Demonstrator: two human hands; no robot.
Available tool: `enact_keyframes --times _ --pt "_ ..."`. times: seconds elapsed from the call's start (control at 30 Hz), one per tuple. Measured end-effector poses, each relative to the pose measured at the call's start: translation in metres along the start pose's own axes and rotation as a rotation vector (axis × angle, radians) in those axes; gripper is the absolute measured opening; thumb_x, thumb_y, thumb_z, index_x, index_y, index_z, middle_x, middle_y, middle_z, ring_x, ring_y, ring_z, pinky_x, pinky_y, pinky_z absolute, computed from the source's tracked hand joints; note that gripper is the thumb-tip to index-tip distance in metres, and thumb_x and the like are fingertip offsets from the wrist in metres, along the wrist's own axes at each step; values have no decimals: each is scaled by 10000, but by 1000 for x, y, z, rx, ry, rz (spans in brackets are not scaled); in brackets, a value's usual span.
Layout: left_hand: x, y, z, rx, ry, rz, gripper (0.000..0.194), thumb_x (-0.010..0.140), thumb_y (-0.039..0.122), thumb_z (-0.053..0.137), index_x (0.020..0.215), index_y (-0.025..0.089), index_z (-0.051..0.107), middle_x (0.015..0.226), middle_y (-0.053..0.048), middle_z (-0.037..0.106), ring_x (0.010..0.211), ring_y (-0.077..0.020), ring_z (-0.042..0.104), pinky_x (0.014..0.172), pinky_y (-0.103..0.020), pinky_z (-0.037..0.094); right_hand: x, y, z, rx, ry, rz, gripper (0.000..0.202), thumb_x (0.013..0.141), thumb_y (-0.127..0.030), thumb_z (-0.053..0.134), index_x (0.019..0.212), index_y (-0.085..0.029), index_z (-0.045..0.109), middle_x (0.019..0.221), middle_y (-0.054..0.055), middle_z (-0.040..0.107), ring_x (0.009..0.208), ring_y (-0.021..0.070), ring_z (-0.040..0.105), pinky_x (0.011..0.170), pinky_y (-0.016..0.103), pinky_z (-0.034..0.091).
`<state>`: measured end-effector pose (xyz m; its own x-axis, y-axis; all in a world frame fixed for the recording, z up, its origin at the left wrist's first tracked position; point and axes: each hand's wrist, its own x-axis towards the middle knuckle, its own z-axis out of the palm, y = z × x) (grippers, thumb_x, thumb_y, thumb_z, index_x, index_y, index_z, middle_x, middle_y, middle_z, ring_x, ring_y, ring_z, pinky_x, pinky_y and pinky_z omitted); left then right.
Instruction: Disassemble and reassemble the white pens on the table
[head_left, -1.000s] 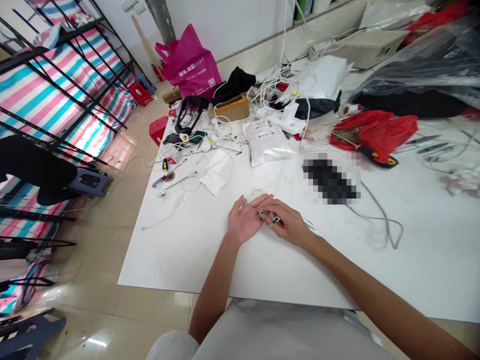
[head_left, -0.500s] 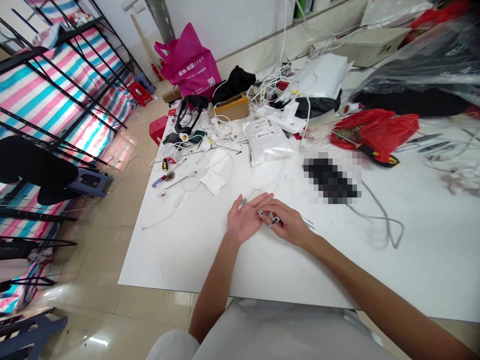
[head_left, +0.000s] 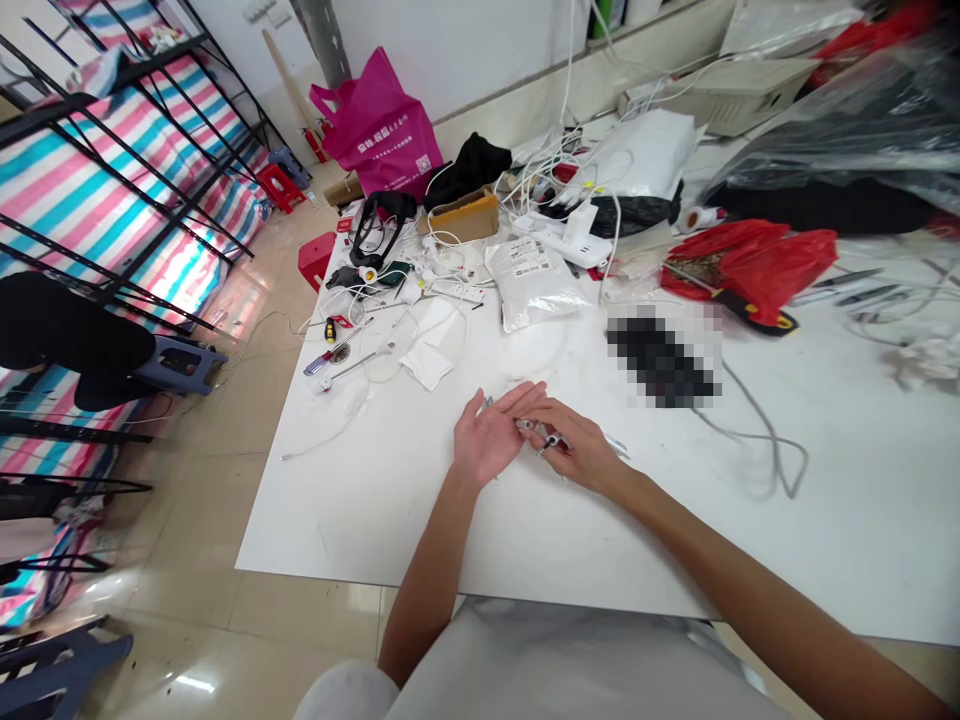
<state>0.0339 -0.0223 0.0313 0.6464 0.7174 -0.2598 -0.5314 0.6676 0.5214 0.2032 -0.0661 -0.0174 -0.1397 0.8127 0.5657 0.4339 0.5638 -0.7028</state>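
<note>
Above the white table (head_left: 360,510), my left hand (head_left: 491,437) is palm up with its fingers stretched out. My right hand (head_left: 574,445) overlaps the left fingertips, its fingers curled round several small whitish, pen-like pieces (head_left: 527,425) whose ends show between the fingers. What exactly these pieces are is too small to tell. Thin silvery items (head_left: 617,446) lie on the table just beyond the right wrist. Another slim item shows behind the left thumb, mostly hidden by the hand.
White cables, a brown box (head_left: 469,217), a white package (head_left: 534,283) and a power strip crowd the back. Screwdrivers (head_left: 319,362) and white paper (head_left: 429,360) are at the left. A blurred black object (head_left: 660,360), its cable and red bags (head_left: 780,270) are at the right.
Both hands have stayed almost in place. The left hand's fingers have shifted very slightly.
</note>
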Motion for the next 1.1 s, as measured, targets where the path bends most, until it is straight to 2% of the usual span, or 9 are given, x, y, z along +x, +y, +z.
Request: enact_keyframes --times 0.13,0.27,0.4,0.57,0.7,0.8,0.97,1.1 --pt "-2 1 4 26 -34 18 644 1018 561 395 1405 101 627 1630 -172 468 1600 -315 284 1101 -393 425 0 -2 0 -20 -45 80 178 1013 -263 603 1188 -247 631 941 35 738 586 107 567 455 237 468" --pt "-3 3 6 55 -27 24 638 1005 577 405 1403 132 630 1615 -170 488 1609 -329 257 1067 -409 444 0 -3 -1 -32 -46 113 144 1025 -306 580 1148 -249 626 861 22 709 577 114 559 449 240 451" --pt "-3 3 6 55 -59 22 660 1026 569 362 1399 96 633 1612 -188 487 1600 -328 277 1020 -390 464 1 -2 -2 -23 -40 108 134 1025 -325 581 1129 -255 628 922 33 722 593 121 567 451 255 449" --pt "-2 0 4 59 -33 63 615 1024 551 424 1402 117 641 1620 -175 482 1594 -335 288 1029 -412 475 0 4 -2 -27 -20 26 234 1018 -281 582 1246 -272 634 1142 79 732 718 153 659 549 287 537" --pt "-1 -4 -4 187 -12 169 429 1008 374 593 1381 176 669 1606 -135 513 1566 -306 363 1002 -368 490 0 4 -4 -25 -49 41 234 1016 -269 578 1238 -267 655 1115 84 710 751 160 675 527 280 522" --pt "0 -7 -10 253 -5 184 391 967 251 671 1351 184 692 1563 -139 561 1531 -300 427 977 -347 497 1 1 -3 -1 -27 70 196 1011 -265 600 1196 -264 666 1079 75 710 742 154 663 525 278 511" --pt "1 -9 -9 210 18 161 392 941 249 712 1324 166 706 1513 -169 603 1488 -317 485 1065 -380 464 1 -1 2 62 45 75 209 996 -280 641 1200 -269 686 1091 76 736 772 168 679 569 300 563" --pt "1 -9 -5 219 -24 105 427 941 287 714 1351 174 691 1573 -169 542 1517 -334 441 1158 -420 403 -1 1 5 80 80 51 257 992 -249 629 1235 -287 701 1153 80 748 853 194 720 563 308 584"
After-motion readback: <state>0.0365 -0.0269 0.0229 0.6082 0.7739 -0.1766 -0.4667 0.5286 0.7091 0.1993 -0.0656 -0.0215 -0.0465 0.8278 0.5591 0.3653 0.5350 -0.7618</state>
